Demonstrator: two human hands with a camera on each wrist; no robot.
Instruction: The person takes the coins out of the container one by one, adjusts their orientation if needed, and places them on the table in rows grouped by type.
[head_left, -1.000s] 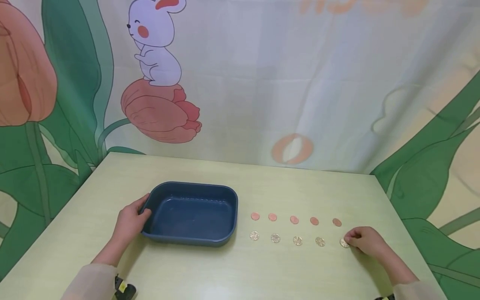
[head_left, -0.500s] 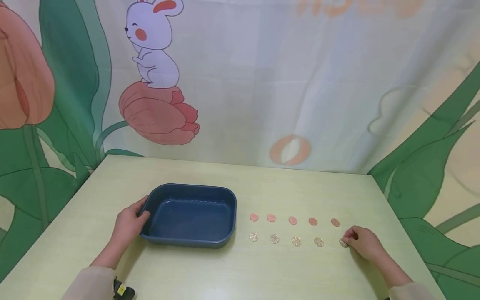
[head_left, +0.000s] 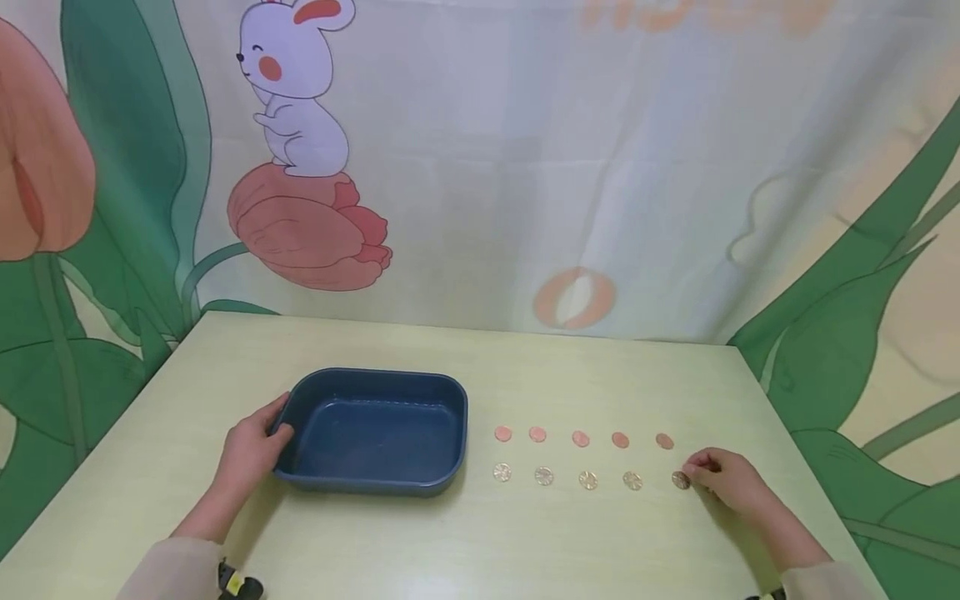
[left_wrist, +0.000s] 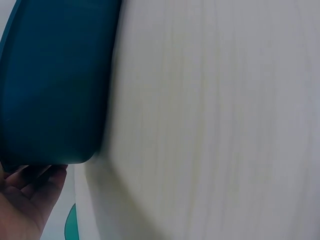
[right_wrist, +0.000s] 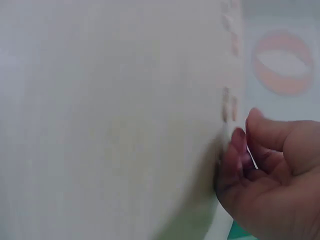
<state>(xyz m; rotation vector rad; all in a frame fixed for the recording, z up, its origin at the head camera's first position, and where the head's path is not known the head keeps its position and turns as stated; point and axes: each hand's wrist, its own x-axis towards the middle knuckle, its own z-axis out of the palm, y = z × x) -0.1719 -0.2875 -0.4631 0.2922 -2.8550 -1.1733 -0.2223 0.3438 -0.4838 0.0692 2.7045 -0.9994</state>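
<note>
A dark blue rectangular baking dish [head_left: 375, 486] sits on the table, with nothing visible inside it. My left hand [head_left: 251, 446] grips its left end, thumb over the rim and fingers along the outer wall. To the right of the dish lie two rows of coins: copper-coloured ones such as this copper coin [head_left: 581, 438] behind, gold-coloured ones such as this gold coin [head_left: 588, 480] in front. At the right end of the front row, my right hand [head_left: 729, 482] pinches the edge of the last coin [head_left: 681, 480], which looks darker than its neighbours. In the right wrist view that coin is hidden.
The pale table [head_left: 525, 542] ends at a hanging cloth [head_left: 465, 208] printed with a rabbit, tulips and leaves. Dark wrist devices such as the left wrist camera [head_left: 240, 583] sit below both sleeves.
The whole head view has drifted slightly left. The last front-row coin has gone from bright gold to dark under the right fingertips. The left hand keeps its hold on the dish.
</note>
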